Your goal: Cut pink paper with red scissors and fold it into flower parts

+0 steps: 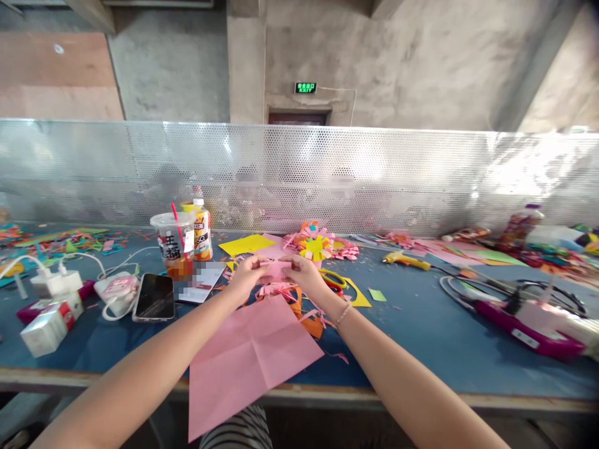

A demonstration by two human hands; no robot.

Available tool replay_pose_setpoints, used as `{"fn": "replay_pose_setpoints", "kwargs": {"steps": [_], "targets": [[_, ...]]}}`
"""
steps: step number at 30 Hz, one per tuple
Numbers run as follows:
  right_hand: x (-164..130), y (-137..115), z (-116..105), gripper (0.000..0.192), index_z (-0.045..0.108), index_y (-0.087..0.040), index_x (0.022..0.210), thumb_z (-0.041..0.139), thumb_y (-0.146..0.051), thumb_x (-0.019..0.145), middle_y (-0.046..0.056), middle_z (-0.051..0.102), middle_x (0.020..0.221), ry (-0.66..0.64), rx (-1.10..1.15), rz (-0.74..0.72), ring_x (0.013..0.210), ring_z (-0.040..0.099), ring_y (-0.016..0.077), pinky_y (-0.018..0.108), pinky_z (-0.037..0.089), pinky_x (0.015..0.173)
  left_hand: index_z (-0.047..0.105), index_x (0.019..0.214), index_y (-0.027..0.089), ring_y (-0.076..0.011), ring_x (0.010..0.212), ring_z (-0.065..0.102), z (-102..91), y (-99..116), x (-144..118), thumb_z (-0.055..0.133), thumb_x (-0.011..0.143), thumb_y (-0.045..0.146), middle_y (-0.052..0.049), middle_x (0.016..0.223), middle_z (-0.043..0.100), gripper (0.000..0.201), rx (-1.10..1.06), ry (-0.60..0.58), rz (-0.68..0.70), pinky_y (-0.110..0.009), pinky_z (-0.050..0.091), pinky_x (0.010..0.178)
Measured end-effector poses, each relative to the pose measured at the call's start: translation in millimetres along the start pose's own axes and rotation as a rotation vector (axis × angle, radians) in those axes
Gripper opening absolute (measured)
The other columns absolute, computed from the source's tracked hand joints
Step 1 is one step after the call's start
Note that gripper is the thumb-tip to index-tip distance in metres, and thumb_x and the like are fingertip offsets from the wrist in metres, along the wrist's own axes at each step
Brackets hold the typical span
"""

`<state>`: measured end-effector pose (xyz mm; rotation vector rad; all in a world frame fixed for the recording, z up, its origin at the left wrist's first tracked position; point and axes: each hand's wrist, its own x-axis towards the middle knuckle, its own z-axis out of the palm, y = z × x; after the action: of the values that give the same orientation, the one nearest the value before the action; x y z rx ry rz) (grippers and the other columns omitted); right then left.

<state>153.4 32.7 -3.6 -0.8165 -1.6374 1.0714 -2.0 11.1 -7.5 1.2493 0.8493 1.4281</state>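
Note:
Between my two hands is a small folded piece of pink paper (pixel 276 270). My left hand (pixel 249 274) pinches its left end, and my right hand (pixel 301 272) pinches the right end. Below them a large creased sheet of pink paper (pixel 255 358) lies between my forearms, its lower corner hanging over the table's front edge. Pink and orange paper scraps (pixel 311 323) are strewn under my right wrist. Just beyond my hands stands a paper flower (pixel 318 246) with a yellow centre and pink fringes. Yellow-handled scissors (pixel 333 279) lie partly hidden by my right hand.
On the left are a phone (pixel 154 297), a lidded cup (pixel 174 240) with a straw, a bottle (pixel 203 231) and chargers. A yellow glue gun (pixel 407 260) and a magenta power strip (pixel 528 333) with cables lie right. A perforated metal screen (pixel 397 181) rises behind the table.

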Motion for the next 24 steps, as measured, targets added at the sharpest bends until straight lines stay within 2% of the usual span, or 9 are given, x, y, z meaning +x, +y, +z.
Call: {"fn": "replay_pose_setpoints", "kwargs": {"steps": [3, 11, 17, 24], "targets": [[-1.3, -1.9, 0.9, 0.029, 0.059, -0.016, 0.089, 0.054, -0.015, 0.060, -0.001, 0.055, 0.074, 0.005, -0.001, -0.020, 0.059, 0.053, 0.0076, 0.027, 0.052, 0.059, 0.056, 0.078, 0.013, -0.0098, 0.062, 0.059, 0.4, 0.8, -0.3, 0.063, 0.064, 0.020, -0.002, 0.075, 0.059, 0.017, 0.009, -0.012, -0.010, -0.025, 0.051, 0.060], [-3.3, -5.6, -0.1, 0.030, 0.060, -0.015, 0.091, 0.054, -0.017, 0.062, -0.002, 0.055, 0.067, -0.024, 0.000, -0.002, 0.057, 0.053, 0.0080, 0.026, 0.050, 0.059, 0.057, 0.079, 0.014, -0.0084, 0.061, 0.058, 1.4, 3.5, -1.5, 0.062, 0.064, 0.017, -0.003, 0.078, 0.058, 0.017, 0.006, -0.002, 0.004, -0.025, 0.051, 0.062], [-2.4, -5.5, 0.2, 0.032, 0.062, -0.016, 0.092, 0.055, -0.017, 0.061, -0.003, 0.053, 0.065, -0.018, 0.020, -0.014, 0.053, 0.050, 0.0060, 0.026, 0.050, 0.061, 0.056, 0.079, 0.013, -0.0088, 0.057, 0.059, 2.9, 5.7, -2.1, 0.062, 0.065, 0.016, -0.002, 0.075, 0.057, 0.015, -0.025, 0.019, -0.047, -0.023, 0.051, 0.057], [-2.4, -6.2, -1.1, 0.029, 0.063, -0.017, 0.092, 0.054, -0.019, 0.064, -0.003, 0.051, 0.064, -0.012, 0.030, 0.003, 0.054, 0.050, 0.0057, 0.026, 0.050, 0.060, 0.058, 0.078, 0.012, -0.0084, 0.058, 0.057, 2.3, 4.7, -1.2, 0.063, 0.065, 0.019, -0.002, 0.076, 0.054, 0.016, -0.029, 0.003, -0.011, -0.025, 0.052, 0.057]]}}
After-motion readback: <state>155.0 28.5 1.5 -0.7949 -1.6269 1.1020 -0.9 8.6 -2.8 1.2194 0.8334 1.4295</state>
